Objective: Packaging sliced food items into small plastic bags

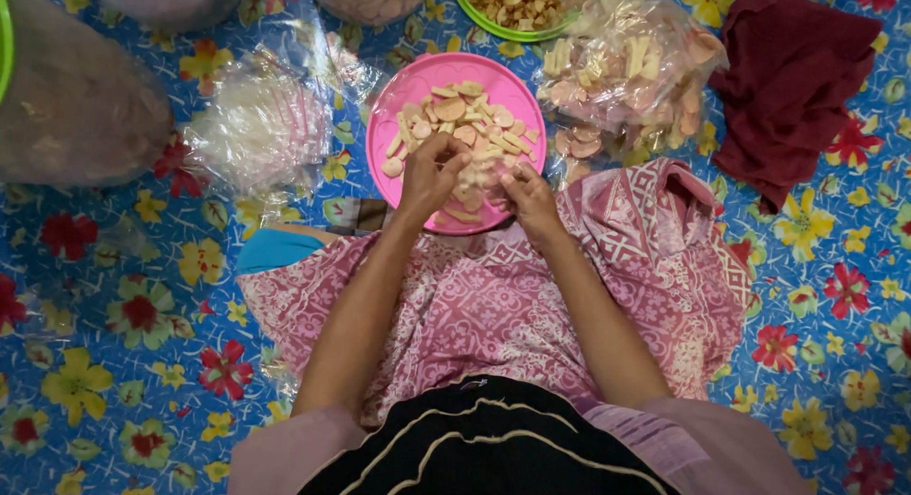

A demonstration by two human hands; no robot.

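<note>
A round pink plate [399, 106] lies on the floral mat in front of my lap, heaped with pale orange crackers [467, 115]. My left hand [429, 172] hovers over the plate's near half with fingers curled around a few crackers. My right hand [529, 196] is at the plate's near right rim, fingers bent and pinching small cracker pieces. Both hands nearly touch each other above the near edge of the plate.
A clear bag of mixed crackers [626, 68] sits right of the plate. A stack of empty clear bags [261, 125] lies to the left. A green bowl of crackers [512, 6] is behind, a dark red cloth [788, 77] at the far right.
</note>
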